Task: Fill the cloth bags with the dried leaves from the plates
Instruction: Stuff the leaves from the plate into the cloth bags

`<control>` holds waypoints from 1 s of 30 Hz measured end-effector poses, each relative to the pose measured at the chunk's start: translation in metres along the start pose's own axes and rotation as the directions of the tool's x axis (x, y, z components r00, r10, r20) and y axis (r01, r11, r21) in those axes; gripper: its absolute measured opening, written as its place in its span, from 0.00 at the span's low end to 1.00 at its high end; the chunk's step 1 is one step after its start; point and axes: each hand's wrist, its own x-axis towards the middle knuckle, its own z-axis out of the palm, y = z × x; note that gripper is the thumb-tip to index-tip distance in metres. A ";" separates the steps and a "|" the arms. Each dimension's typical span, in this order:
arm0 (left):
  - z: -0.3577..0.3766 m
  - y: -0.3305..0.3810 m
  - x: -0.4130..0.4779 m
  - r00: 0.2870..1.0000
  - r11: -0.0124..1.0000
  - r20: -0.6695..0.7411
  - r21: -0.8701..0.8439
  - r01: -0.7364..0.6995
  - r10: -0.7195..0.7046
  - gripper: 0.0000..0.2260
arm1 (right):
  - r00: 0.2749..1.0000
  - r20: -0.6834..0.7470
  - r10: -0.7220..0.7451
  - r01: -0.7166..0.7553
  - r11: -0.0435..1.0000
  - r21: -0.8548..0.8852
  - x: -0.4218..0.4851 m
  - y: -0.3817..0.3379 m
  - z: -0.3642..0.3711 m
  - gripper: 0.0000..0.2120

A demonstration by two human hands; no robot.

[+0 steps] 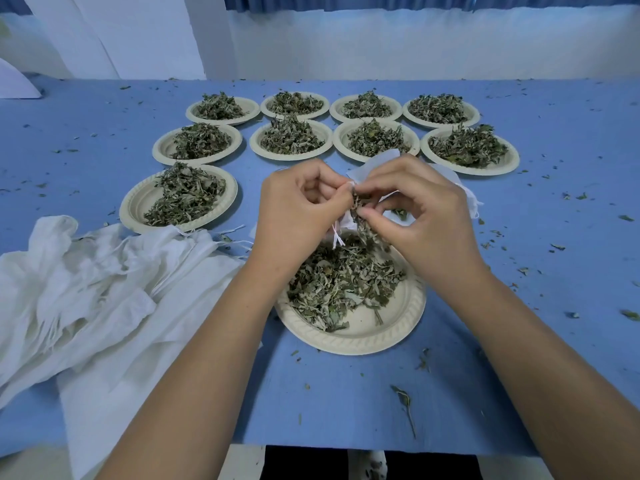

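Ten pale paper plates stand on the blue table (346, 403), and every one carries a heap of dried green leaves. Four sit in the back row (365, 107), four in the middle row (291, 138), one alone at the left (138, 202) and the nearest plate (363, 337) straight below the hands. On this nearest plate the leaves (332, 282) lie mostly toward its far side, so the near part of the dish is bare. Above it the left hand (298, 209) has thumb and fingers curled and pinches the edge of a small white cloth bag (379, 163), whose thin drawstring (337, 239) dangles down between the hands. The right hand (415, 209) pinches a tuft of leaves (360, 209) between thumb and fingertips right at the bag's mouth — loose bits hang from it over the plate. The bag is crumpled and mostly hidden by the fingers; how full it is cannot be told. More white cloth (469, 199) shows just behind the right hand, and whether it belongs to the same bag is unclear. At the left a rumpled pile of white cloth bags (86, 271) lies on the table, touching the lone left plate's near rim. Leaf crumbs are scattered across the cloth — among them a longer stem (403, 400) near the front edge.
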 end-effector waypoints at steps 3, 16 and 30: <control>0.001 0.001 0.000 0.999 0.999 -0.013 -0.020 0.035 -0.036 0.08 | 0.996 -0.075 -0.050 0.044 0.996 -0.079 -0.001 -0.001 0.000 0.04; -0.003 0.000 0.007 0.985 0.987 -0.112 -0.107 0.122 -0.134 0.07 | 0.969 0.234 -0.073 0.116 0.977 -0.179 0.002 0.004 -0.010 0.16; 0.002 0.000 0.000 0.999 0.997 -0.012 -0.067 0.029 -0.030 0.07 | 0.989 0.022 -0.146 0.145 0.934 -0.325 0.001 0.001 -0.002 0.03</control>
